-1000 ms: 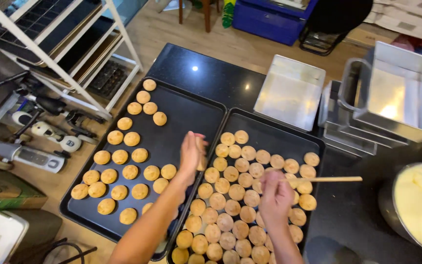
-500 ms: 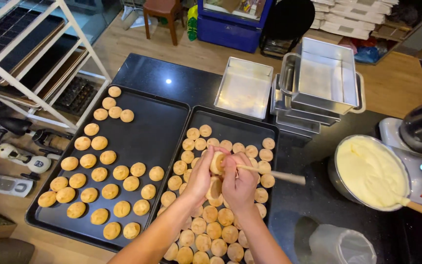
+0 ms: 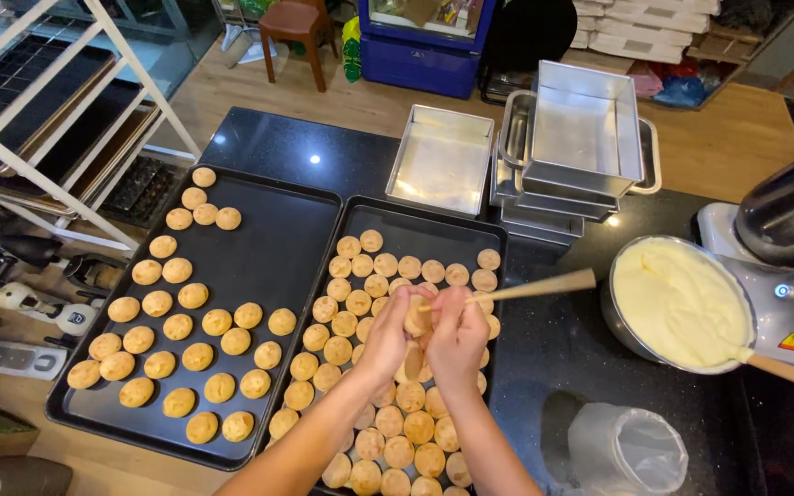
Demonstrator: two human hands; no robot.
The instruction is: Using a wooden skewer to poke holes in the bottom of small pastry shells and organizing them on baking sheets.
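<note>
My left hand (image 3: pixel 388 336) holds a small round golden pastry (image 3: pixel 417 317) above the right black tray (image 3: pixel 420 220). My right hand (image 3: pixel 457 335) grips a thin wooden stick (image 3: pixel 535 288) whose tip is at the pastry. The right tray carries several more round pastries (image 3: pixel 360 276). The left black tray (image 3: pixel 277 243) bears several pastries (image 3: pixel 181 326) laid out in rows along its left side.
A metal mixer bowl of pale cream (image 3: pixel 677 303) with a wooden handle (image 3: pixel 788 375) sits at right under a stand mixer (image 3: pixel 788 230). Stacked metal baking pans (image 3: pixel 581 138) and a single pan (image 3: pixel 443 158) stand behind. A clear plastic container (image 3: pixel 625 450) is near front right. A white rack (image 3: pixel 75 119) stands at left.
My left hand picked a pastry off the tray and raised it. My right hand took the wooden stick and brought its tip to the pastry. The view shifted right.
</note>
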